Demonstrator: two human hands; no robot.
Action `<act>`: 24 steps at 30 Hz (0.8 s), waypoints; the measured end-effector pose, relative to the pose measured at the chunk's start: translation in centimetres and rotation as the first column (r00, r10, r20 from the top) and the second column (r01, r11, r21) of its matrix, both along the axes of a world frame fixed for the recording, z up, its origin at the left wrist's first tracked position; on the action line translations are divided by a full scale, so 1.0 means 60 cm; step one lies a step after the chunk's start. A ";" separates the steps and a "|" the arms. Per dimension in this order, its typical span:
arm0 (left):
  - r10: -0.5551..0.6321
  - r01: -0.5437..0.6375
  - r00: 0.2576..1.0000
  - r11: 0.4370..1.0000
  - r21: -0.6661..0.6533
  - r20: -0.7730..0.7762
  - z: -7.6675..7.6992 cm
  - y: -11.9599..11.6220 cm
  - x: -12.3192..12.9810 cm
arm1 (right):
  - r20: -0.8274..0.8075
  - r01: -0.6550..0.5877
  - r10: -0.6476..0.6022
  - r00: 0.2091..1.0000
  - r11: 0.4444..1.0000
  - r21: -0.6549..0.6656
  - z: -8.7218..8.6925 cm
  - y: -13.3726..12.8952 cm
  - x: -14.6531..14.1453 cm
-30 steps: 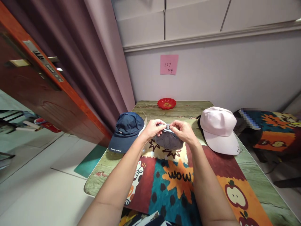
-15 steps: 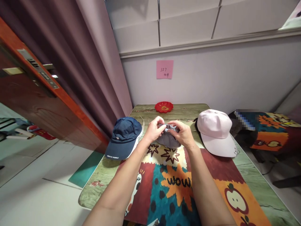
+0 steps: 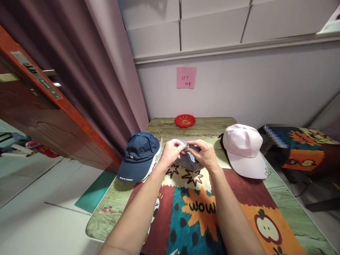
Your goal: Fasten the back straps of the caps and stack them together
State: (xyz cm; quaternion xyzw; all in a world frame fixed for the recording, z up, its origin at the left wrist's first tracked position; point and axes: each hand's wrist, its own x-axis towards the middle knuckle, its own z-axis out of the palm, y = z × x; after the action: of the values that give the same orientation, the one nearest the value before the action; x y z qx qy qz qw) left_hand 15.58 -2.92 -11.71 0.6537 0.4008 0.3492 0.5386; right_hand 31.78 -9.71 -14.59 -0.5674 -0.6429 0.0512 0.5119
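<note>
A grey cap [image 3: 189, 163] is held between my two hands, above the printed mat on the table. My left hand [image 3: 172, 151] pinches the left part of its strap, near a small buckle. On the other side, my right hand [image 3: 205, 154] grips the strap with thumb and fingers. A dark blue cap [image 3: 140, 150] lies to the left, its brim toward me, and a pale pink cap [image 3: 243, 147] lies to the right. The fingers partly hide the buckle.
The wood-patterned table [image 3: 106, 212] bears a colourful mat [image 3: 183, 216]. A red scalloped dish [image 3: 185, 120] sits at the back edge. On the wall is a pink note [image 3: 186, 77]. A wooden door [image 3: 53, 117] and a curtain [image 3: 114, 71] stand at the left.
Both hands have moved slightly lower and the grey cap has tilted, showing more of its inside opening. The fingers are closer together at the buckle. The view has shifted slightly.
</note>
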 end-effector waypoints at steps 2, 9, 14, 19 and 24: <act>0.007 -0.007 1.000 1.000 0.002 -0.022 0.001 0.001 -0.001 | -0.028 0.011 -0.011 1.000 1.000 0.007 0.001 0.001 -0.005; -0.012 0.013 1.000 1.000 0.027 -0.029 0.014 0.002 -0.003 | -0.041 -0.006 0.006 0.999 1.000 -0.009 0.003 0.002 -0.013; -0.066 0.065 0.997 0.997 0.030 0.043 0.015 0.005 -0.009 | 0.012 0.018 -0.018 1.000 1.000 0.011 0.001 0.002 -0.015; -0.055 0.055 0.998 0.998 -0.006 0.016 0.013 0.005 -0.019 | 0.029 0.039 -0.039 0.999 0.999 0.001 0.000 -0.002 -0.024; -0.102 0.106 0.993 0.993 -0.058 0.061 0.013 0.006 -0.025 | -0.040 0.039 -0.041 0.998 0.998 -0.054 0.000 -0.005 -0.034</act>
State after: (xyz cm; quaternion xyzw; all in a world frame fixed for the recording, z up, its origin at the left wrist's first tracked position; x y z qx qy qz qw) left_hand 14.06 -2.57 -10.90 0.6466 0.3609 0.3268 0.5872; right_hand 29.73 -10.01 -14.60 -0.5922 -0.6193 0.0697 0.5108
